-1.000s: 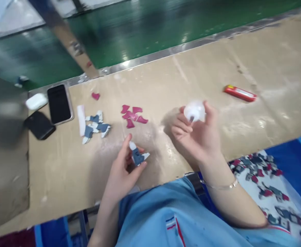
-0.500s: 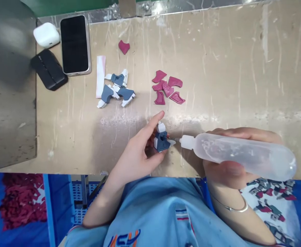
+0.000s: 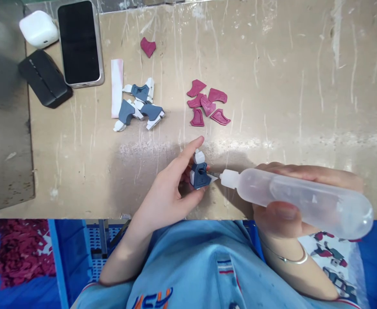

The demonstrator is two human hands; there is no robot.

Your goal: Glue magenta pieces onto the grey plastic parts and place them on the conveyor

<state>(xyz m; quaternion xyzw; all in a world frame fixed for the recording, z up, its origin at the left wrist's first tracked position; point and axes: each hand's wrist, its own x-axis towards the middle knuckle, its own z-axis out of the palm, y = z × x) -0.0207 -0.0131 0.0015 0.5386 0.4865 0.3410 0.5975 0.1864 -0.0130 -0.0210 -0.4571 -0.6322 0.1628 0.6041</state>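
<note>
Between the thumb and fingers of my left hand is a small dark blue and white plastic part, held just above the table's front. My right hand is wrapped round a clear squeeze bottle lying nearly level. Its thin nozzle points left and reaches the blue part's recessed face; whether the tip touches cannot be made out. Beyond my hands lie several flat maroon pieces in a loose group. Left of them sits a cluster of blue and white parts. One maroon piece lies apart, farther back.
At the back left are a phone, a white case and a black case. A pale strip lies by the cluster. A metal box wall bounds the left. Below the table edge, maroon pieces and assembled parts fill blue bins.
The camera view has shifted, so the table items appear a little higher and farther left. Both hands keep their holds, and the bottle is tilted slightly more.
</note>
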